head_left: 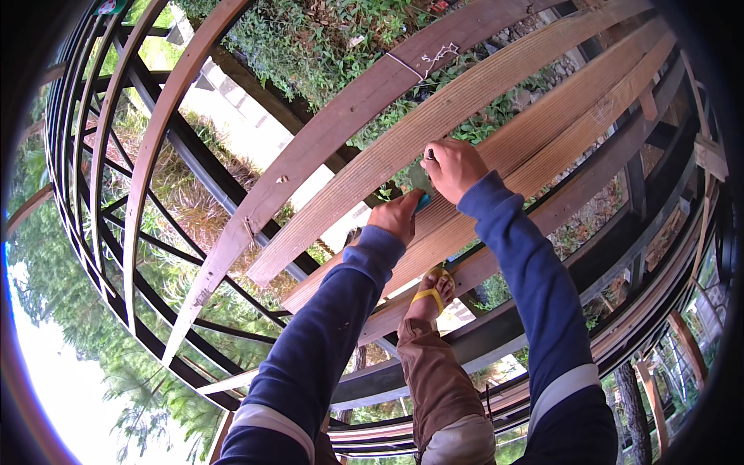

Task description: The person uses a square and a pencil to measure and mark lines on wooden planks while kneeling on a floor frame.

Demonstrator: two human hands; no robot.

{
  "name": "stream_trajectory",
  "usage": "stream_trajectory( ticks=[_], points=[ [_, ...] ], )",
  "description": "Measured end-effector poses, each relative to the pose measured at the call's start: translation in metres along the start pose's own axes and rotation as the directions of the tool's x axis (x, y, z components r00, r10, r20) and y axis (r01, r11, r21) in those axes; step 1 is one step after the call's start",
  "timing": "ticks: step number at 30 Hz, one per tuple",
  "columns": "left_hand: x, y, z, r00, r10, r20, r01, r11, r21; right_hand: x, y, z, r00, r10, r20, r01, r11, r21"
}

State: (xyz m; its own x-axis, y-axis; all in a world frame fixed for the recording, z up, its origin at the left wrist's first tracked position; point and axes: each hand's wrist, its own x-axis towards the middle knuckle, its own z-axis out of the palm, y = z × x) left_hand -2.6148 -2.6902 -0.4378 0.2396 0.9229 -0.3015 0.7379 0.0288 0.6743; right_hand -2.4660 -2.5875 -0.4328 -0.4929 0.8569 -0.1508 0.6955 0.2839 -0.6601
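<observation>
My right hand [455, 169] is closed in a fist above the wooden planks, and a small dark end [430, 155] pokes out by its thumb. What that end belongs to is mostly hidden. Just left of it and lower, my left hand [397, 215] is also closed, with a bit of blue [422, 203] showing beside its fingers; the rest of that object is covered. Both hands are over a gap between a pale wooden plank [364, 174] and a browner plank [535, 128].
My foot in a yellow flip-flop [431, 293] is on the planks below. A white string [411, 68] crosses the purplish far plank [325, 132]. Black metal beams [205, 170] run beneath, with gaps down to plants [310, 46] on the ground. Trees [116, 349] stand beyond the left.
</observation>
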Motion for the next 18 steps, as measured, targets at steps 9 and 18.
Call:
stream_trajectory(
  ticks=[9,18],
  points=[
    [0.001,0.0,0.002,0.999,-0.042,0.026,0.042,0.999,-0.011,-0.004,-0.021,-0.043,0.996,0.004,0.09,-0.008,0.999,0.046],
    [-0.006,0.006,-0.008,0.999,-0.048,-0.025,0.046,0.997,-0.064,-0.051,-0.017,-0.044,0.882,0.29,-0.37,-0.168,0.929,0.329]
  ],
)
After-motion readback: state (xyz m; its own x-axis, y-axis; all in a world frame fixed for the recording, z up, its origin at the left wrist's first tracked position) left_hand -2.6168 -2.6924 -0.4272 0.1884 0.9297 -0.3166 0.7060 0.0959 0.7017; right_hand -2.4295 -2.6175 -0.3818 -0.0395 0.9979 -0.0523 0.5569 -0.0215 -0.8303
